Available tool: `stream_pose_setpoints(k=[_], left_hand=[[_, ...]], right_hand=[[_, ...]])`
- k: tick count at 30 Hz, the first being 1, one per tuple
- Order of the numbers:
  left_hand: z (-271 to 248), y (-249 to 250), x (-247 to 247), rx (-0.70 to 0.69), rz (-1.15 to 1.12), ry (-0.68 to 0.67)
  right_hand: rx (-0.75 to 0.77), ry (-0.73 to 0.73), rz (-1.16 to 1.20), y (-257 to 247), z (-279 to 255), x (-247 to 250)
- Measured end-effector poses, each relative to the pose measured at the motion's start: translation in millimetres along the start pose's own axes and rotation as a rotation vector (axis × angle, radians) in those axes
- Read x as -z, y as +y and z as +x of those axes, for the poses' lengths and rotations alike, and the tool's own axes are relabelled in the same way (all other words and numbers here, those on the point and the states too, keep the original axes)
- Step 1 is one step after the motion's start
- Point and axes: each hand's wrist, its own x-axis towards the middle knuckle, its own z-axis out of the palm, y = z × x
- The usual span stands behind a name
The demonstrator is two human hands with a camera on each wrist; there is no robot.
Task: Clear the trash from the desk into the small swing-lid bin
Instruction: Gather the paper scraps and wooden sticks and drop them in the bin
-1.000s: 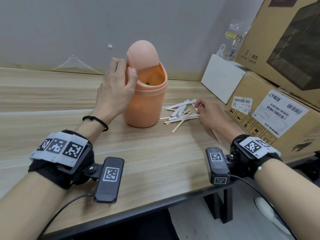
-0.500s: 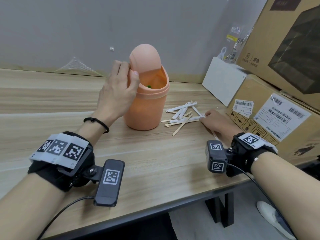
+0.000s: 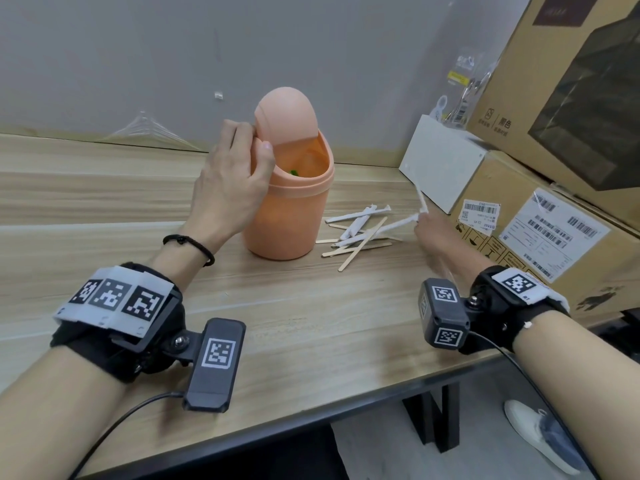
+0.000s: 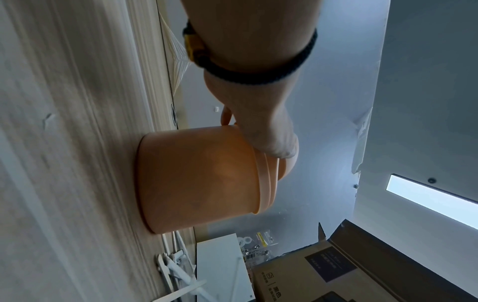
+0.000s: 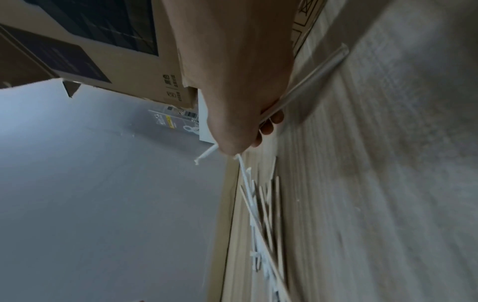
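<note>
An orange swing-lid bin (image 3: 287, 216) stands on the wooden desk (image 3: 311, 323). Its lid (image 3: 287, 116) is tipped back, and something green (image 3: 294, 172) shows inside. My left hand (image 3: 235, 174) grips the lid's left edge, fingers behind and thumb in front; the left wrist view shows this hand (image 4: 258, 126) on top of the bin (image 4: 196, 179). Right of the bin lies a pile of wooden sticks and white paper wrappers (image 3: 356, 233). My right hand (image 3: 436, 233) pinches white wrappers (image 3: 420, 199) at the pile's right end. The right wrist view shows my right hand (image 5: 238, 102) also holding a wooden stick (image 5: 318, 69).
A white box (image 3: 443, 161) and a labelled cardboard box (image 3: 536, 230) stand close to the right of the pile. A larger carton (image 3: 571, 81) rests on the cardboard box, with plastic bags (image 3: 464, 88) beside it. The grey wall runs behind the bin.
My right hand has risen from the desk at the pile's right end with wrappers and a stick in its fingers. My left hand has kept the lid tipped open.
</note>
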Motion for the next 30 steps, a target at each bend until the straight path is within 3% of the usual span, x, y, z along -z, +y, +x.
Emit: stream_pose_setpoints(k=[6,16,20,30], left_hand=[[0,0,1,0.001,0.000,0.006],[-1,-1,2,-0.004,-0.012,0.023],[-1,-1,3,-0.005,-0.010,0.022],[-2,-1,4,-0.001,-0.020,0.021]], right_hand=[[0.093,0.039,0.624,-25,-1,18],[0.245,0.058,1.022,-50,-10,27],[0.255,0.078,1.072,-45,-14,20],[0.267,0.127,0.853,-36,-21,8]])
